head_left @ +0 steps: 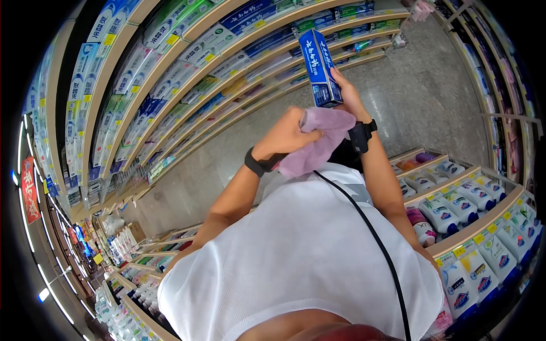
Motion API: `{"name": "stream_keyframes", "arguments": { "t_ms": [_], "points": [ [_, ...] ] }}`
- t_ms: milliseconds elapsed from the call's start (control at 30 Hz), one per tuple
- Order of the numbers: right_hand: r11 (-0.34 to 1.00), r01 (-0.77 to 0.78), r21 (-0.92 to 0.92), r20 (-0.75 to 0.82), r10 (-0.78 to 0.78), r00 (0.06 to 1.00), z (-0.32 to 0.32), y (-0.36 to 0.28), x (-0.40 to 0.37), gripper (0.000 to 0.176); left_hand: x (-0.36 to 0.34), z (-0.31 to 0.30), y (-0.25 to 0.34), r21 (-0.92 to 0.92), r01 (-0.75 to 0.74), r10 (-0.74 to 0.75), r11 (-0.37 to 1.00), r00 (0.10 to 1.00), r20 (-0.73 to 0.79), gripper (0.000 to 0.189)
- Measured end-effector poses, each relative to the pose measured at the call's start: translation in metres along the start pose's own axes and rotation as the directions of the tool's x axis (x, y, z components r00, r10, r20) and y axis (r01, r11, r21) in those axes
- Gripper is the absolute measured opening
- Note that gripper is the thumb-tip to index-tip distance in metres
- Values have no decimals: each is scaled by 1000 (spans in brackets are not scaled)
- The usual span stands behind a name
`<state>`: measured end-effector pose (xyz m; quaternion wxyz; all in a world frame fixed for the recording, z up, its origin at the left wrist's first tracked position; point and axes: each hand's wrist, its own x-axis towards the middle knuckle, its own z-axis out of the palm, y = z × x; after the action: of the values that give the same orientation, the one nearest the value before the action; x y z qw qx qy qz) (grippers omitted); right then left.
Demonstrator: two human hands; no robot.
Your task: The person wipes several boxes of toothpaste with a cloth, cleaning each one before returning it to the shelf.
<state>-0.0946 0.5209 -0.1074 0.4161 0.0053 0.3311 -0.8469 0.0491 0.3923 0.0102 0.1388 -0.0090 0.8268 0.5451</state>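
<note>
My left hand (286, 135) is closed around a light purple cloth (321, 139), which bunches over its fingers and hangs toward my shirt. In my right hand (348, 96) is a blue toothpaste box (318, 67) with white Chinese lettering, gripped near its lower end and held upright. The cloth lies just below the box's bottom end, close to my right wrist. Some of my right fingers are hidden behind the box. Both wrists wear black bands, and a black device sits on the right one.
Curved by the lens, a shelf (187, 40) of boxed toothpaste runs along the left and top. Grey floor (426, 96) lies beyond my hands. At the lower right stands a shelf (483, 227) of white bottles. A black cable (375, 227) crosses my white shirt.
</note>
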Motion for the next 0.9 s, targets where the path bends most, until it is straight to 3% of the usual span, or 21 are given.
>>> {"name": "stream_keyframes", "arguments": {
  "t_ms": [100, 167, 300, 400, 500, 567, 700, 767, 833, 900],
  "points": [
    [998, -30, 47, 50, 27, 998, 15, -9, -14, 49, -2, -5, -1, -78, 32, -31, 996, 999, 20, 28],
    [995, -1, 97, 240, -23, 971, 20, -12, -19, 49, -3, -5, -4, -80, 54, -49, 995, 997, 60, 30],
    [998, 49, 38, 227, -56, 972, 15, -9, -19, 50, -3, -4, -10, -140, 62, -50, 988, 995, 89, 32],
    [999, -14, -29, 304, 22, 952, -5, -2, -10, 56, -4, -5, -13, -147, 53, -42, 988, 996, 74, 33],
    [993, -98, 62, 362, 69, 930, -10, 0, -8, 61, -4, -4, -10, -166, 21, -17, 986, 1000, 25, 29],
    [1000, 11, 0, 376, -10, 927, -5, -1, -7, 61, -3, -9, 0, -174, -7, 5, 985, 1000, -14, 26],
    [983, 84, -165, 86, -71, 994, 15, -1, -9, 55, -3, -19, 7, -105, 33, -32, 994, 999, 7, 32],
    [979, 108, -171, 75, -96, 993, 19, -1, -10, 54, -2, -19, 7, -71, 26, -26, 997, 1000, -4, 32],
    [910, 187, -371, 86, -167, 982, 21, -2, -12, 55, 0, -16, 11, 7, -6, 6, 1000, 999, -53, 30],
    [924, 143, -354, 86, -120, 989, 21, -3, -14, 56, 3, -14, 6, 53, 10, -2, 999, 991, -131, 28]
  ]
}}
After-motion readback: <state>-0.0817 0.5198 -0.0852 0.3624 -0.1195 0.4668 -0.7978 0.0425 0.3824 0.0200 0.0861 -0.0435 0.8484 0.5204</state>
